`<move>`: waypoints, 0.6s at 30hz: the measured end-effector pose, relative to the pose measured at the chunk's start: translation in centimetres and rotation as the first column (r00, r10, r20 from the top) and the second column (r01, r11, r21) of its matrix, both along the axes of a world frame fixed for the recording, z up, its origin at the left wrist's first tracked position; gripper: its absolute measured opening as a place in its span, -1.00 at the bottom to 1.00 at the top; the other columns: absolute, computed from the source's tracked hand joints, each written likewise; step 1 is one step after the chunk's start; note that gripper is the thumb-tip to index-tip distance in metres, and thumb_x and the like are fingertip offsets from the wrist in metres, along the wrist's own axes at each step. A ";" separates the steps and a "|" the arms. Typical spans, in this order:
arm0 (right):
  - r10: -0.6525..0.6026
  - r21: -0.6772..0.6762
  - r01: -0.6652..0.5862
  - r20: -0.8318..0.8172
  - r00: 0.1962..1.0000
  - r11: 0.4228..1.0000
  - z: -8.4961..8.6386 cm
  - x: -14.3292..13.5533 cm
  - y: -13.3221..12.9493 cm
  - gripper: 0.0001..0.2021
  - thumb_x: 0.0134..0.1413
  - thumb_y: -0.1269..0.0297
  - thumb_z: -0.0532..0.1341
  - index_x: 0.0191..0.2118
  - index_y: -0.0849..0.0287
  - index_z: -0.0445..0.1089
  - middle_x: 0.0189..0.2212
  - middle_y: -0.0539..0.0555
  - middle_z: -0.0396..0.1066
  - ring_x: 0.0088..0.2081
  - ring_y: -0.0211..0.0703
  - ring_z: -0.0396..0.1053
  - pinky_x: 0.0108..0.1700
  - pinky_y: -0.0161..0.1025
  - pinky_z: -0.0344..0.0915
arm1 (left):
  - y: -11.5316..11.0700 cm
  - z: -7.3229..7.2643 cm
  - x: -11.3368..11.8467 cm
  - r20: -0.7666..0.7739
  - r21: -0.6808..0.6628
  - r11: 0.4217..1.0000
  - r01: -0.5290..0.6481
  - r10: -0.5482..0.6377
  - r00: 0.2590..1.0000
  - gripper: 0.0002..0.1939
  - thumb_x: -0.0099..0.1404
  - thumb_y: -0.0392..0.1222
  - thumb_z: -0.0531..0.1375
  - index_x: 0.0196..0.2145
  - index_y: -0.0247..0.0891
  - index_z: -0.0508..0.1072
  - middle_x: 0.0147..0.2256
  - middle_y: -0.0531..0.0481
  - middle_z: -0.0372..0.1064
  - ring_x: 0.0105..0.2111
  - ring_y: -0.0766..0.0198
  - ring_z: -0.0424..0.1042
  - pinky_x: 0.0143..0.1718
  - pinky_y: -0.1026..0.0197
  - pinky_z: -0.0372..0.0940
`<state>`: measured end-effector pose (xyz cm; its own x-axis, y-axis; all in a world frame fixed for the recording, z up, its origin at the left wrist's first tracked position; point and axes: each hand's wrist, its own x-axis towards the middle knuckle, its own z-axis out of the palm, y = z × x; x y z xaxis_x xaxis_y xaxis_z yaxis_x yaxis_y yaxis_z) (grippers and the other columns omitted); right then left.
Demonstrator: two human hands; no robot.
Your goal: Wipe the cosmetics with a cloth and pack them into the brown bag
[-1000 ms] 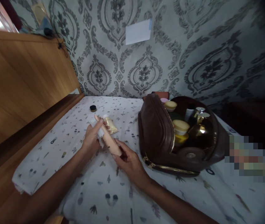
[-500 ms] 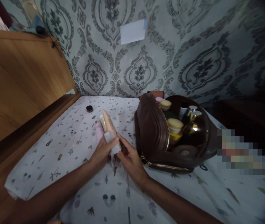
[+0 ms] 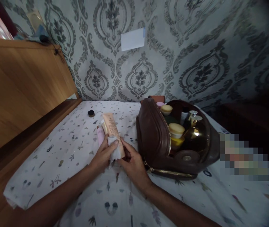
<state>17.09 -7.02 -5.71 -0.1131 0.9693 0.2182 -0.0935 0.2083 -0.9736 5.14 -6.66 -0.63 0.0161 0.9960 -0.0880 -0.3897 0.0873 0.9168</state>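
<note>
A peach squeeze tube [image 3: 110, 124] with small print is tilted between my two hands, its flat crimped end pointing away from me. My left hand [image 3: 101, 156] presses a white tissue [image 3: 115, 153] against the tube's near part, thumb on top. On the other side, the fingers of my right hand [image 3: 134, 162] grip the tube close to its near end; part of that grip is hidden. Just beyond my left fingers lie a pink tube [image 3: 100, 135] and a cream-coloured tube [image 3: 104, 126], both partly covered.
At right stands a brown cosmetic bag [image 3: 152, 132], unzipped, with jars [image 3: 176, 130] and bottles inside. A small black-topped round pot [image 3: 91, 113] sits farther back on the patterned white sheet [image 3: 73, 176]. A wooden board [image 3: 25, 72] borders the left; a patterned wall [image 3: 140, 78] rises behind.
The peach tube has turned so its printed face and broad crimped end show more. My right hand has shifted slightly along its near end. The view has tilted up a little.
</note>
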 end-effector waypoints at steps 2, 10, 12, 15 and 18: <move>0.005 0.033 -0.007 0.053 0.999 0.999 0.4 0.1 -0.2 -0.34 -0.09 0.42 0.32 0.21 0.03 0.31 0.08 0.13 0.37 0.06 0.02 0.34 0.13 -0.01 0.30 | 0.2 0.3 -0.4 -0.024 0.020 0.999 -0.027 0.027 0.999 -0.50 0.07 -0.01 0.40 -0.07 -0.25 0.41 -0.20 -0.08 0.54 -0.24 0.18 0.53 -0.21 0.22 0.41; 0.005 0.107 -0.035 0.263 0.965 0.994 1.0 0.2 -1.2 -0.35 -0.08 0.46 0.30 0.20 -0.03 0.33 -0.18 0.07 0.35 -0.16 -0.06 0.35 -0.08 -0.11 0.37 | 1.8 2.4 -1.9 0.089 -0.057 0.972 -0.228 0.232 0.969 -0.69 0.16 -0.05 0.30 -0.26 -0.36 0.49 -0.37 -0.15 0.56 -0.39 0.15 0.55 -0.35 0.18 0.45; 0.056 0.064 -0.069 0.189 0.980 0.996 1.0 0.2 -1.4 -0.36 -0.03 0.37 0.32 0.23 -0.01 0.27 -0.14 0.09 0.36 -0.17 -0.07 0.37 -0.12 -0.13 0.39 | 2.1 2.4 -2.1 0.125 -0.092 0.968 -0.236 0.246 0.961 -0.70 0.23 -0.04 0.24 -0.28 -0.40 0.52 -0.39 -0.16 0.56 -0.37 0.15 0.56 -0.30 0.19 0.46; 0.246 -0.087 -0.244 0.005 0.969 0.966 1.5 0.3 -1.4 -0.41 0.11 0.15 0.27 0.25 0.08 0.20 -0.19 0.10 0.41 -0.24 -0.10 0.41 -0.31 -0.23 0.40 | 2.4 2.4 -2.2 0.170 -0.160 0.961 -0.223 0.250 0.953 -0.65 0.32 -0.03 0.14 -0.28 -0.42 0.54 -0.38 -0.18 0.57 -0.37 0.19 0.57 -0.28 0.23 0.46; 0.380 -0.146 -0.392 -0.104 0.919 0.908 2.1 0.4 -1.1 -0.51 0.16 0.07 0.22 0.15 0.16 0.28 -0.27 0.08 0.42 -0.29 -0.14 0.43 -0.40 -0.29 0.37 | 2.5 2.4 -2.0 0.167 -0.157 0.964 -0.215 0.240 0.956 -0.59 0.35 0.00 0.11 -0.28 -0.44 0.55 -0.35 -0.21 0.57 -0.34 0.17 0.57 -0.26 0.22 0.46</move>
<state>17.50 -8.16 -3.61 -0.4751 0.8759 0.0845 -0.2055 -0.0171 -0.9785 3.11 -4.17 1.79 -0.1808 0.9539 -0.2394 -0.5737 0.0954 0.8135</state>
